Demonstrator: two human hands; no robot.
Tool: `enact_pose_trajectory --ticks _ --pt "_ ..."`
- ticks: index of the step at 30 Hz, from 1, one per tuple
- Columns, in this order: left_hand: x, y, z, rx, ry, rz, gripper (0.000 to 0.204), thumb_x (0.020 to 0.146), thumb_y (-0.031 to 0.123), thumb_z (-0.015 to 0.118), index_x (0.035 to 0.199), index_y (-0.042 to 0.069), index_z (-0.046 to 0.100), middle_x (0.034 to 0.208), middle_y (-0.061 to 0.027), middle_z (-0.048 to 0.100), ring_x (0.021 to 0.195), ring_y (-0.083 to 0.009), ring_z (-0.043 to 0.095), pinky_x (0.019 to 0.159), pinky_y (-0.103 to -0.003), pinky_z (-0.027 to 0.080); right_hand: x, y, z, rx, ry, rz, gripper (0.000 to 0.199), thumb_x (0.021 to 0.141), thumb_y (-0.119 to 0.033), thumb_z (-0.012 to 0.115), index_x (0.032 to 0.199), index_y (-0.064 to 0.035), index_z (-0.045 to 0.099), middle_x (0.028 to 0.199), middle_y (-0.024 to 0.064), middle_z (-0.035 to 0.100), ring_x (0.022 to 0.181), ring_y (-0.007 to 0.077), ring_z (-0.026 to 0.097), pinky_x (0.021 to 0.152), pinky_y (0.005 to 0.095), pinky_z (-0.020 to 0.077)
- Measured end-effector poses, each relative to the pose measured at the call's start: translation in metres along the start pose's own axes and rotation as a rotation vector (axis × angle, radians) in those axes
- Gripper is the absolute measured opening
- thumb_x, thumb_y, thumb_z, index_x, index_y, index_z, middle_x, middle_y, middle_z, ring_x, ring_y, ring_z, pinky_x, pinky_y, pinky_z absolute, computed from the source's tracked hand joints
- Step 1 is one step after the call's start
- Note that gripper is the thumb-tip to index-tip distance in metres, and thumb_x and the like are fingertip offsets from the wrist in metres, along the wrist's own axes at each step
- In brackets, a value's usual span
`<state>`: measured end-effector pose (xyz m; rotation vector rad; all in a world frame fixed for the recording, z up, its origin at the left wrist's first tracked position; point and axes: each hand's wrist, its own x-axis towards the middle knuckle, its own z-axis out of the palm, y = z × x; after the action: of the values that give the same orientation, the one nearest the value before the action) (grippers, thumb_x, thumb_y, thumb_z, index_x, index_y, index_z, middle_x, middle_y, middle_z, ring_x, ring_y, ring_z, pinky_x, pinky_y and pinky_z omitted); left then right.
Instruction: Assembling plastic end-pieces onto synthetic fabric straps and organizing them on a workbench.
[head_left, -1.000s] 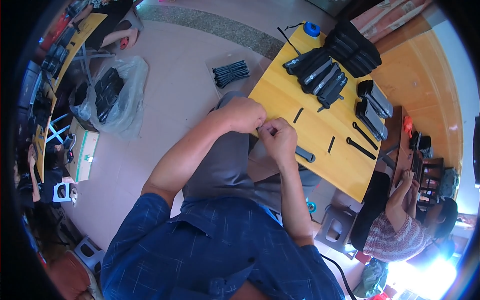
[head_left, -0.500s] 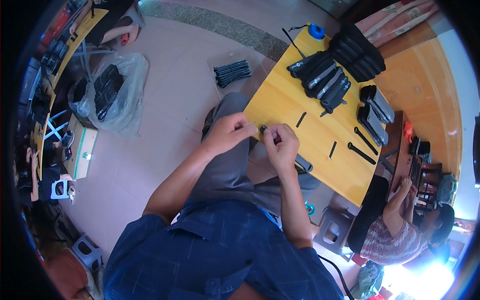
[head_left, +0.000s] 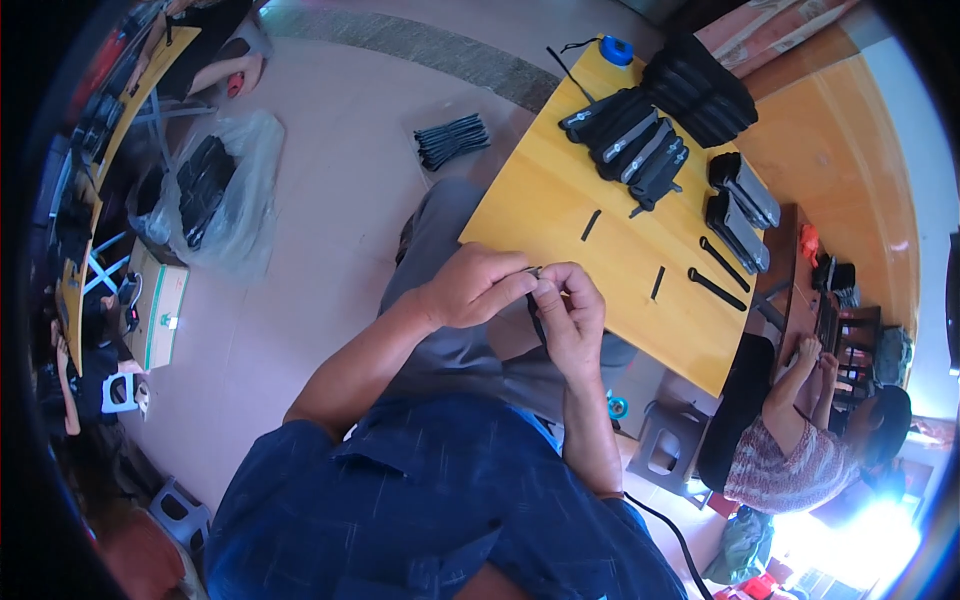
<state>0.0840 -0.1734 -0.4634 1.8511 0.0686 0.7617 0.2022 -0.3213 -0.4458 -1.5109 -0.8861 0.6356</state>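
- Now the small, dark piece (head_left: 535, 271) sits where both hands' fingertips meet, in front of the bench's near edge, towards its near left corner; a narrow, black, flexible strip (head_left: 537, 322) hangs below the right fingers, though whether the two are joined is hidden.
- The left hand (head_left: 470, 288), apart from the right half a second ago, has come across to meet it; its thumb and forefinger pinch the piece.
- The right hand (head_left: 575, 320) has its thumb and forefinger pressed together on the same piece, the other fingers curled. The shift suggests a two-handed fitting or adjusting movement at one spot.
- The thin, shiny sliver seen in the left fingers can no longer be made out.
- The grey, round-ended piece by the right wrist no longer shows; whether moved or covered, I cannot tell.
- On the yellow wooden bench (head_left: 530, 205), two short, thin, black strips (head_left: 591, 224) lie untouched inward from the near edge, and two longer, black, round-ended straps (head_left: 717, 289) near the right edge.
- Farther off, overlapping black-and-grey fabric pouches (head_left: 640, 155) lie towards the far end, unchanged.
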Motion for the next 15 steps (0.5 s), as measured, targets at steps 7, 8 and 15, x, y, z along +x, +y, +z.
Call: enact_pose_trajectory --ticks 7,8,15 --pt "-0.009 -0.002 -0.004 -0.149 -0.174 -0.213 0.034 0.104 0.026 0.059 0.081 0.001 0.059 0.071 -0.0163 0.059 0.066 -0.0345 0.059 0.063 -0.042 0.045 -0.008 0.005 -0.002 0.153 -0.083 0.173 0.01 0.107 -0.013 0.061 0.104 -0.0034 0.061 0.082 -0.0016 0.06 0.072 0.0063 0.055 0.064 0.0236 0.0468" --pt "-0.009 -0.002 -0.004 -0.153 -0.185 -0.252 0.033 0.103 0.027 0.06 0.082 0.001 0.061 0.073 -0.0179 0.062 0.069 -0.0385 0.061 0.064 -0.043 0.047 -0.009 0.006 -0.002 0.017 -0.087 0.172 0.012 0.107 -0.014 0.061 0.104 -0.0028 0.061 0.081 0.0019 0.062 0.07 0.0115 0.06 0.064 0.0278 0.0496" --pt "0.003 0.008 -0.016 0.272 -0.355 -0.229 0.033 0.098 0.029 0.063 0.08 0.001 0.067 0.077 -0.0207 0.067 0.073 -0.0397 0.065 0.068 -0.047 0.05 -0.002 0.0 -0.015 -0.702 -0.246 -0.266 0.023 0.105 -0.017 0.061 0.087 -0.0022 0.058 0.072 0.0166 0.058 0.065 0.0323 0.06 0.062 0.0399 0.047"
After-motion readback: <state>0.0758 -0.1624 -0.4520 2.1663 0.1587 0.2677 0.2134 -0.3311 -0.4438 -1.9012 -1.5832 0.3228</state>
